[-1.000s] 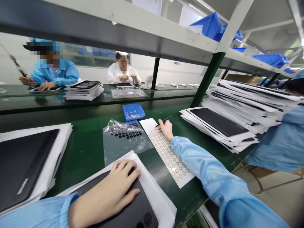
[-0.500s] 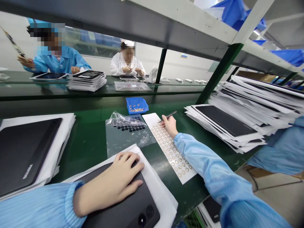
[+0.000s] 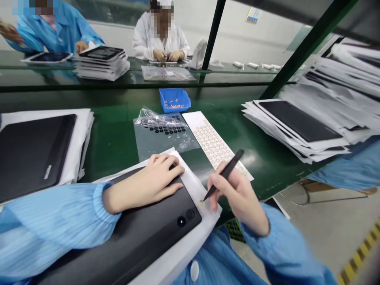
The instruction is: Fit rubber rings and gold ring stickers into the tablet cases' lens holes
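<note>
Tablet [image 3: 145, 233] on white paper [image 3: 192, 179], right at the near edge of the surface [image 3: 111, 138]. Left hand [image 3: 157, 178] flat across its back, fingers loosely parted and clasping nothing. Right hand [image 3: 242, 198] beside one corner of the paper, fingers pinched round black tweezers [image 3: 225, 174], tip pointing down at a tiny greenish-gold piece [image 3: 202, 201] by that corner; too small to identify, and cannot tell whether resting on the paper or lifted off it.

For good work here, probably best to squeeze lightly: enough to hold the piece, not enough to bend it or flick it away. Keep the tip low and in plain sight, wrist steady. Press gently with the left hand, holding the tablet firm without covering or smudging the lenses [image 3: 181, 221]. Watch the paper too, likely to slide along the near edge. Leave undisturbed the ring sheet [image 3: 192, 118], farther in from that edge, and the tray [image 3: 171, 95], toward the far edge.
</note>
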A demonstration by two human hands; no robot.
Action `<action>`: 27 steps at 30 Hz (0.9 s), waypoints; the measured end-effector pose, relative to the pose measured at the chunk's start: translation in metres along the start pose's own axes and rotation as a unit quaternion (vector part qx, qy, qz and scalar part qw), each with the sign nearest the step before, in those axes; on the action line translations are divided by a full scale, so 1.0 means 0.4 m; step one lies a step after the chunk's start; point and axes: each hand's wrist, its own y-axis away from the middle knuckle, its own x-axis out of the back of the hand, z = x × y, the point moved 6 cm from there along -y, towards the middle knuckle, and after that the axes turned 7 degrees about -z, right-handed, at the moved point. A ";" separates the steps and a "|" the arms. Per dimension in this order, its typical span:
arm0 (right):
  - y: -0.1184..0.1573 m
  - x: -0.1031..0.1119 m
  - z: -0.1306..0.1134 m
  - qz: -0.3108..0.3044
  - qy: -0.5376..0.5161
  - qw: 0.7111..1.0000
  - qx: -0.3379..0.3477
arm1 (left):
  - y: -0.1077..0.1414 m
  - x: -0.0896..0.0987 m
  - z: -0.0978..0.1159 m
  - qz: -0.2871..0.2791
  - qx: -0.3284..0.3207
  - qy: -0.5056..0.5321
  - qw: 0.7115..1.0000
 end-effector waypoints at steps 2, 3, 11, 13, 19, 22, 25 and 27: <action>0.061 -0.023 0.054 0.051 -0.051 0.997 0.002 | 0.025 0.008 0.016 0.013 -0.012 0.036 0.999; 0.080 -0.031 0.076 0.076 -0.072 0.995 0.004 | 0.042 0.013 0.029 0.020 -0.017 0.058 0.998; 0.103 -0.062 0.106 0.140 -0.072 0.987 0.031 | 0.133 0.013 0.163 0.052 -0.104 0.026 0.993; 0.104 -0.063 0.102 0.141 -0.064 0.988 0.030 | 0.130 0.003 0.170 0.058 -0.106 0.008 0.993; 0.110 -0.062 0.103 0.144 -0.026 0.989 0.033 | 0.127 -0.007 0.164 0.072 -0.095 0.012 0.993; 0.113 -0.060 0.108 0.140 -0.029 0.989 0.038 | 0.126 -0.006 0.165 0.072 -0.098 0.020 0.992; 0.111 -0.060 0.106 0.136 -0.029 0.990 0.038 | 0.124 -0.003 0.166 0.075 -0.099 0.022 0.992; 0.108 -0.060 0.101 0.135 -0.025 0.990 0.033 | 0.123 -0.002 0.167 0.076 -0.096 0.021 0.992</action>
